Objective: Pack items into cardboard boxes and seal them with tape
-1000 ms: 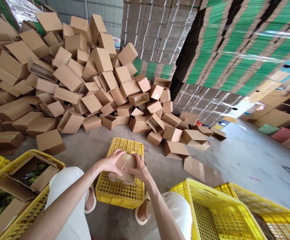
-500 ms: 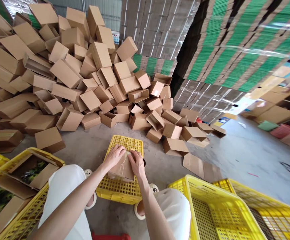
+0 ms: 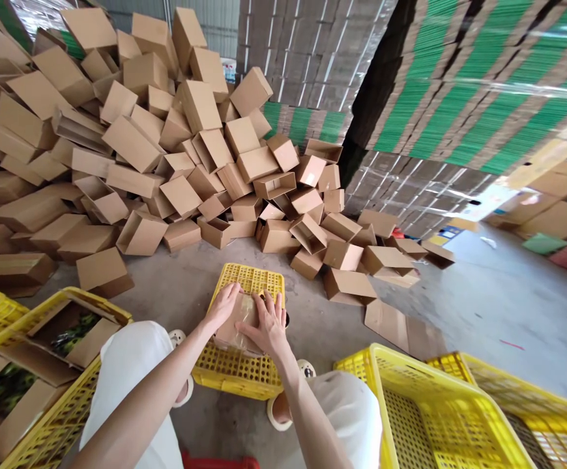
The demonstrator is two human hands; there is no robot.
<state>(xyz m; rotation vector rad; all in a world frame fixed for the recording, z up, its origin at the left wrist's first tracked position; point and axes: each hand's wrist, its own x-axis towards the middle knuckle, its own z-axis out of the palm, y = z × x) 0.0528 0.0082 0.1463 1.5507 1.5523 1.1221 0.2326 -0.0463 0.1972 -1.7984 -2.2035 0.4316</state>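
A small cardboard box (image 3: pixel 232 332) with clear shiny tape across its top rests on an upturned yellow plastic crate (image 3: pixel 234 374) between my knees. My left hand (image 3: pixel 225 305) holds the box at its far left edge, the fingers bent together over it. Spread out over the right part of the box, my right hand (image 3: pixel 268 324) touches the taped top with its fingers apart. Part of the box is hidden under both hands. A small dark round thing at the crate's right edge is mostly hidden behind my right hand.
Beyond the crate lies a large heap of open cardboard boxes (image 3: pixel 180 195). At left, a yellow crate (image 3: pixel 112 311) holds boxes with dark green contents. Yellow crates (image 3: pixel 378 391) stand at right. Flat cardboard (image 3: pixel 405 326) lies on the floor; green-striped stacks (image 3: pixel 440 85) rise behind.
My right hand has opened from bent fingers near the box's far edge to spread fingers over its top. My left hand stays at the far left edge. The whole view has shifted slightly.
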